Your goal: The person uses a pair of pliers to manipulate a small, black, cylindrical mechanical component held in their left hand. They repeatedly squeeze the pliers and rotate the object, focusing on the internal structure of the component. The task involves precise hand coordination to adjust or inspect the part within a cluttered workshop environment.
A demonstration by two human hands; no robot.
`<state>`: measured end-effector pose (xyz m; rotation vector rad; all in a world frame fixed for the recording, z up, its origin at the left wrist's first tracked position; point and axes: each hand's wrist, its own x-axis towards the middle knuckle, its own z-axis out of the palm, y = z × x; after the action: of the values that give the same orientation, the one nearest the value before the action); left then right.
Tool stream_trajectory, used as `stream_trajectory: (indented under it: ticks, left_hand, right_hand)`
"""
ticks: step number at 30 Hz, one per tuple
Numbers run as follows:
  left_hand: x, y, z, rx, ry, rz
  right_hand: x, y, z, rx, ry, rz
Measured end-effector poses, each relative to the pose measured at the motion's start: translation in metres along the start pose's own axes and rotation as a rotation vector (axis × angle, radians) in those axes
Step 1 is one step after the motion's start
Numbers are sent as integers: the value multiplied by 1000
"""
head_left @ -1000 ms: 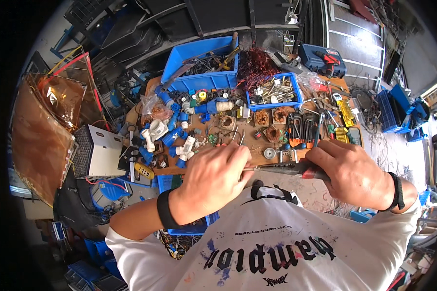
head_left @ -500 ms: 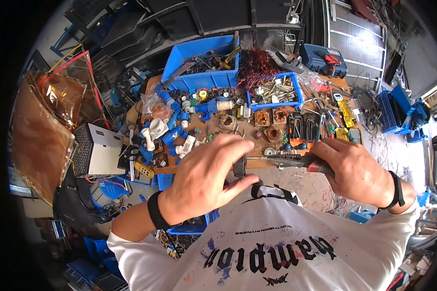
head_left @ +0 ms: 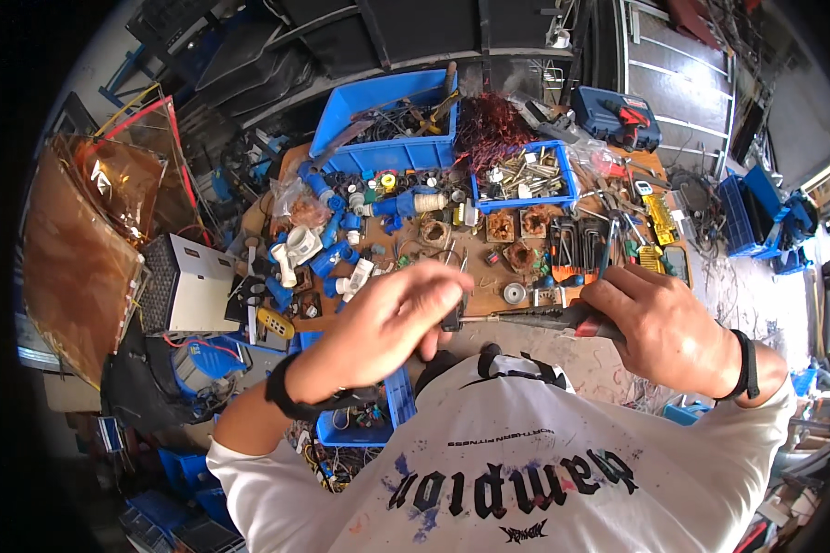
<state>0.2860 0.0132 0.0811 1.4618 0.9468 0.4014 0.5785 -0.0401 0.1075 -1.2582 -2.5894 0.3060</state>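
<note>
My right hand is closed around the red-and-black handle of a long tool, whose dark body looks like pliers. A thin metal tip runs left from it toward my left hand. The fingers of my left hand are curled together by a small dark piece at that tip; they seem to grip it, though its shape is mostly hidden. Both hands are held over the near edge of the wooden worktable, just in front of my body.
On the table stand a large blue bin of tools and a shallow blue tray of metal parts. White and blue pipe fittings crowd the left, rusty square boxes the middle, hex keys the right. A yellow meter lies near the left edge.
My left hand has turned and drawn its fingers closer together, so the dark piece shows less. The right hand has shifted slightly left and down with the tool.
</note>
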Motion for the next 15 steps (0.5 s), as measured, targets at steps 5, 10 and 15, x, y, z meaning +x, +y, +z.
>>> stream_trajectory:
  ticks: [5, 10, 15]
  left_hand:
    - [6, -13, 5, 771, 385, 930]
    - [1, -10, 2, 640, 242, 719]
    - [-8, 4, -6, -133, -320, -111]
  right_hand:
    - [-3, -2, -4, 106, -14, 64]
    - [-4, -2, -2, 71, 17, 87]
    - [-10, -3, 6, 34, 4, 60]
